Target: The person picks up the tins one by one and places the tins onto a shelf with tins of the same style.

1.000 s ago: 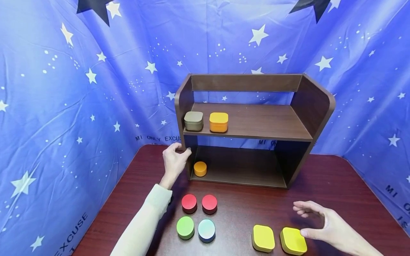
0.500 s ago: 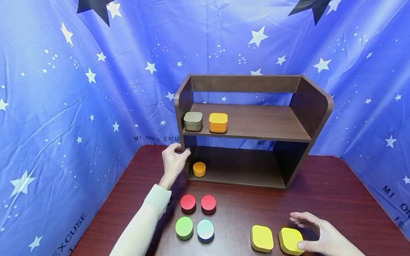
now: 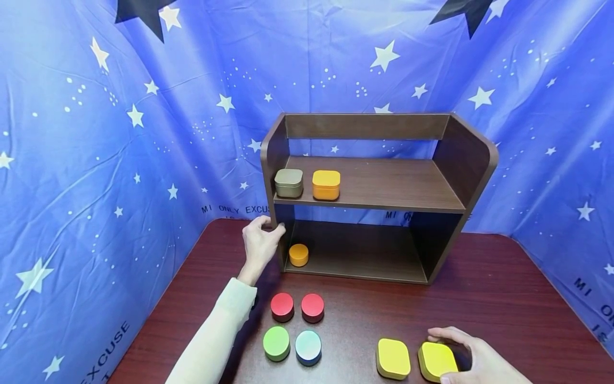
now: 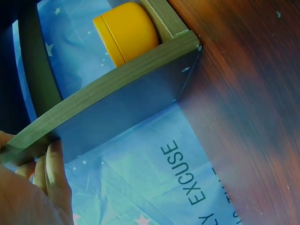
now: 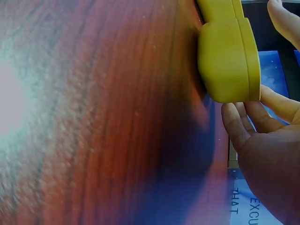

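In the head view my left hand (image 3: 260, 242) grips the front edge of the left side panel of a dark brown two-tier shelf (image 3: 374, 205). The left wrist view shows the fingers (image 4: 55, 164) on the panel's outer face. My right hand (image 3: 475, 354) spreads around the right-hand one of two yellow square tins (image 3: 436, 360). Seen from the right wrist, fingertips (image 5: 228, 111) lie at one side of that yellow tin (image 5: 225, 61), while the thumb stands apart from it. The other yellow tin (image 3: 393, 358) sits just to its left.
An olive square tin (image 3: 289, 183) and an orange square tin (image 3: 326, 185) stand on the upper tier, and an orange round tin (image 3: 299, 255) on the lower. Two red round tins (image 3: 282, 307), a green one (image 3: 276, 343) and a pale blue one (image 3: 308, 348) lie before the shelf.
My right hand has moved left and down, so its fingers and thumb now lie around the right yellow tin. My left hand has kept its place on the shelf panel.
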Motion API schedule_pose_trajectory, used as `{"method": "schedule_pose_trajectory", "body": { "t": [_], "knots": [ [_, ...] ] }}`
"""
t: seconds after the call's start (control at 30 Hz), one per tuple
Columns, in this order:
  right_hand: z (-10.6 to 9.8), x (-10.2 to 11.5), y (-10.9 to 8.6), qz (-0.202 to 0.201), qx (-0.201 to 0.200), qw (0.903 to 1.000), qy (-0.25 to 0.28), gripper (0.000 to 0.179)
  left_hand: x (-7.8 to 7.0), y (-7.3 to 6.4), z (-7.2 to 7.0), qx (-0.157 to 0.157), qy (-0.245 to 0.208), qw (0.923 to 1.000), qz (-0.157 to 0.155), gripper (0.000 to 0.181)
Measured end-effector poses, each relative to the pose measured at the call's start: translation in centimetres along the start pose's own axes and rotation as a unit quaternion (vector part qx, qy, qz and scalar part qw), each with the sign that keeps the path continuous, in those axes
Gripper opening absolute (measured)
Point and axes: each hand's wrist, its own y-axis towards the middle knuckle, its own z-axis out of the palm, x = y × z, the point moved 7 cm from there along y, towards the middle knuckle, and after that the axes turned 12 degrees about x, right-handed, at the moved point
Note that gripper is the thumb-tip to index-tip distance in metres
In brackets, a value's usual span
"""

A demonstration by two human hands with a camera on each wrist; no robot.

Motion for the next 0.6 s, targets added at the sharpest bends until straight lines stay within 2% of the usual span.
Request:
{"method": "schedule_pose_trajectory", "body": {
  "t": [0.1,0.23,0.37,0.5,0.6],
  "knots": [
    [0.0,-0.2,0.1,0.008,-0.012,0.9991,-0.04,0.067,0.1,0.0,0.1,0.0,-0.001,1.0,-0.003,0.011],
    [0.2,-0.1,0.3,0.001,-0.018,0.9989,-0.044,0.064,0.1,0.1,0.1,-0.002,-0.001,1.0,-0.003,0.011],
    [0.6,-0.1,0.5,-0.02,-0.007,0.9998,0.008,0.061,0.1,0.1,0.1,-0.001,-0.002,1.0,-0.006,0.012],
    [1.1,-1.0,0.6,-0.015,0.019,0.9964,0.081,0.067,0.2,0.0,0.1,0.002,-0.002,1.0,-0.007,0.013],
    [1.3,-1.6,0.7,-0.016,0.022,0.9951,0.095,0.07,0.2,0.0,0.0,-0.001,-0.001,1.0,-0.006,0.012]
  ]
}}
